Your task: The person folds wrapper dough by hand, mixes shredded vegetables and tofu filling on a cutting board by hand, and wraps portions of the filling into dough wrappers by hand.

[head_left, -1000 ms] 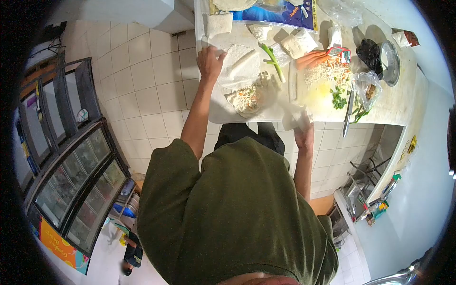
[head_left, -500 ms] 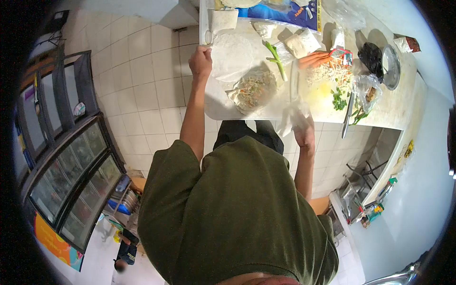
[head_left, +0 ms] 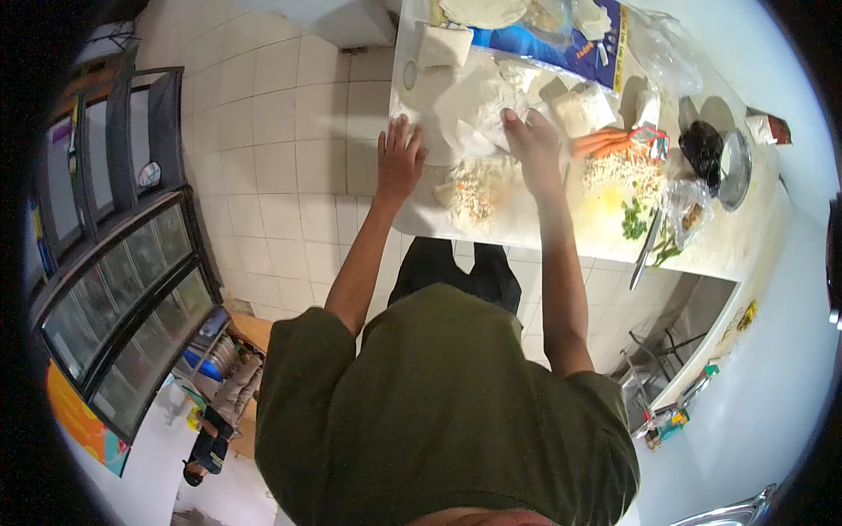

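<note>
My left hand (head_left: pixel 401 162) lies with its fingers spread on the left edge of the white board (head_left: pixel 427 206), beside a round, thin white dough wrapper (head_left: pixel 434 101). Over that wrapper's right side hangs a second thin dough sheet (head_left: pixel 484 114), creased and partly folded. The fingers of my right hand (head_left: pixel 533 145), smeared a little by motion, are closed at this sheet's right edge. Nearer to me, a wrapper topped with shredded vegetable filling (head_left: pixel 474 195) lies on the board, below my right hand.
Folded white wraps (head_left: pixel 444 46) lie along a blue plastic package (head_left: pixel 561 48). To the right are carrots (head_left: pixel 601 142), shredded vegetables (head_left: pixel 623 171), chopped greens (head_left: pixel 633 219), a knife (head_left: pixel 647 250) overhanging the front edge, a black bag (head_left: pixel 701 151) and a metal bowl (head_left: pixel 737 171). A person (head_left: pixel 209 443) is at lower left.
My right hand has carried the thin sheet from the table's front edge up and over the round wrapper. My left hand has opened and moved off the board's corner area towards me.
</note>
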Action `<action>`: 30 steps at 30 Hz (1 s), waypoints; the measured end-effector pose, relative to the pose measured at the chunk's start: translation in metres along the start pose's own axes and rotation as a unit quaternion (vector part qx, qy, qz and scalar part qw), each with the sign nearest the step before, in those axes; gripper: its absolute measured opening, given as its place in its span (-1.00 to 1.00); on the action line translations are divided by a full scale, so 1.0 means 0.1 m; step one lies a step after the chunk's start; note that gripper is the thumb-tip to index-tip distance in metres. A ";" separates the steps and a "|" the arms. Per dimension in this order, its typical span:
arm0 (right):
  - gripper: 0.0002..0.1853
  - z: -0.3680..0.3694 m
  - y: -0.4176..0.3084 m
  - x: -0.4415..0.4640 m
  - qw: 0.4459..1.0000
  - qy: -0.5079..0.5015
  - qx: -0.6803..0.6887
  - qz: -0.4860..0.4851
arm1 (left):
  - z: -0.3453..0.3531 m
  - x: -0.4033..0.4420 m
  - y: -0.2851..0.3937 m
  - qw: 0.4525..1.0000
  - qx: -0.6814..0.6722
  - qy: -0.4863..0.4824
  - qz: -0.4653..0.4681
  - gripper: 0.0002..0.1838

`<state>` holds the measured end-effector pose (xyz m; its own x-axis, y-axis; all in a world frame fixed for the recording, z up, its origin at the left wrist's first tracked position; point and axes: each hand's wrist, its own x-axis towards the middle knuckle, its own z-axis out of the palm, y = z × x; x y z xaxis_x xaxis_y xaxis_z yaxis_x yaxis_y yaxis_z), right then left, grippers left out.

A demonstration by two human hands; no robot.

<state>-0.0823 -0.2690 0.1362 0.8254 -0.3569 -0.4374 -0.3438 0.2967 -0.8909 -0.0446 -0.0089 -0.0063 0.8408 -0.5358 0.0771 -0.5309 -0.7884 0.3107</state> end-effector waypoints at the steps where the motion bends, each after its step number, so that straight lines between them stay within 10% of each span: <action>1: -0.79 0.02 0.15 0.16 1.000 0.028 0.000 0.000 | -0.06 0.03 0.02 1.000 0.009 -0.005 -0.005 -0.41; 8: -0.62 -0.13 1.10 0.63 0.971 0.090 -0.199 -0.096 | -0.07 0.32 0.05 0.984 -0.170 0.020 -0.049 -0.52; 15: -0.67 0.12 0.46 0.45 0.995 -0.020 -0.098 -0.025 | 0.02 0.92 0.11 0.897 -0.404 0.139 -0.111 -0.56; 18: -0.75 0.32 -0.24 0.26 0.984 -0.110 -0.139 -0.025 | -0.17 1.18 0.11 0.819 -0.545 0.023 -0.179 -0.45; 23: -0.79 0.38 -0.71 0.16 0.972 -0.182 -0.111 -0.101 | -0.49 1.15 0.22 0.477 -0.833 -0.226 -0.164 0.27; 26: -0.78 0.20 -0.59 0.38 0.985 -0.144 -0.046 -0.088 | -0.44 0.99 0.18 0.067 -0.972 -0.195 -0.111 0.28; 30: -0.74 -0.13 0.21 0.84 0.997 -0.069 -0.026 -0.039 | -0.24 0.84 -0.04 0.407 -0.872 -0.152 -0.225 -0.16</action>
<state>-0.0260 -0.3041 0.0789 0.9030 -0.2509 -0.3488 -0.2957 0.2261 -0.9281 0.0310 -0.0431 0.0217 0.6192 -0.6768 -0.3982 0.7750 0.4452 0.4486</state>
